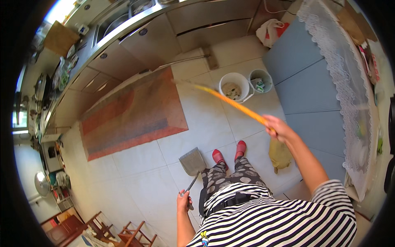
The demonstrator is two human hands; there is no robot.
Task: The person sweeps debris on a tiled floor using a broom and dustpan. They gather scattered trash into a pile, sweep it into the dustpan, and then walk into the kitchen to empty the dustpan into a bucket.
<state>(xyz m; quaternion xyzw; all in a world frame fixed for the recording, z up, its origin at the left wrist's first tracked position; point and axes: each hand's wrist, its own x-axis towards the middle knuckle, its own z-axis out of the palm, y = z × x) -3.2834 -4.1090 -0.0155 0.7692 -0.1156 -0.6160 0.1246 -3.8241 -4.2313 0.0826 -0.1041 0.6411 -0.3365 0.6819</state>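
My right hand (279, 128) is closed around the end of an orange stick-like handle (236, 105). The handle slants up and left over the floor, and its far end blurs near the mat's edge, so I cannot tell what it carries. Down at my left side, my left hand (184, 200) grips the grey handle of a dustpan (193, 162). The dustpan's grey pan is low by the tiled floor, to the left of my red slippers (218, 156); whether it touches the tiles is unclear.
A red-brown mat (135, 115) lies along the cabinets (151, 41). A white bucket (235, 88) and a smaller bin (260, 81) hold waste. A long-handled tool (191, 58) lies by the cabinet base. Right are grey panels (311, 89) and a yellowish bag (279, 154); wooden chairs (135, 234) stand lower left.
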